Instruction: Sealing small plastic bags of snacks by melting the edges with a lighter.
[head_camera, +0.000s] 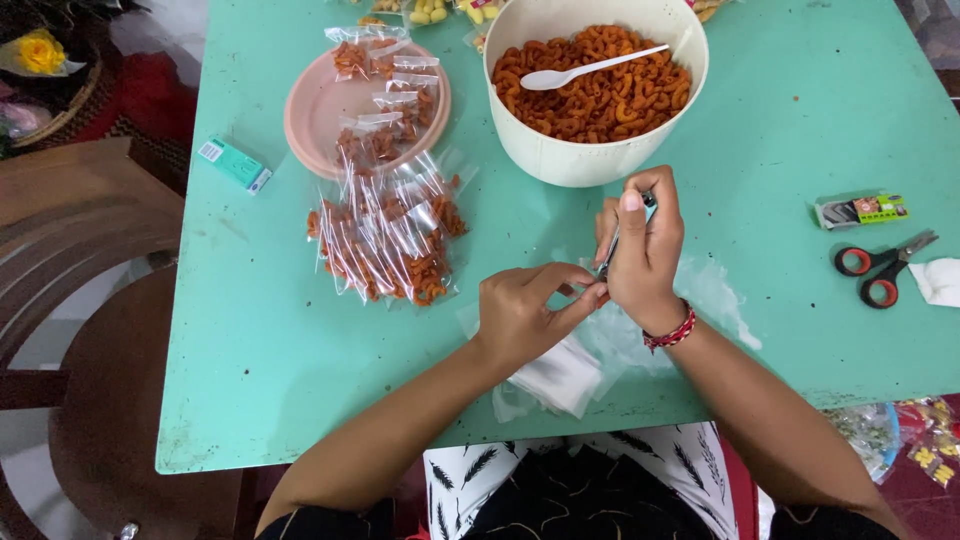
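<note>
My right hand (645, 255) is closed around a small dark metal stapler (607, 264), held upright just above the green table (260, 350). My left hand (525, 315) pinches the stapler's lower end with thumb and fingertips; what lies between them is hidden. Under both hands lies a heap of empty clear plastic bags (560, 375). Just beyond my hands stands a cream bowl (560, 165) full of orange macaroni snacks, with a white spoon (585, 70) lying on top.
Filled snack packets (385, 240) are piled left of my hands, with more on a pink plate (315, 105). A teal box (233, 163) lies at far left. On the right are a small staple box (860, 210), red-handled scissors (880, 265) and white tissue (940, 280). A wooden chair (80, 300) stands left.
</note>
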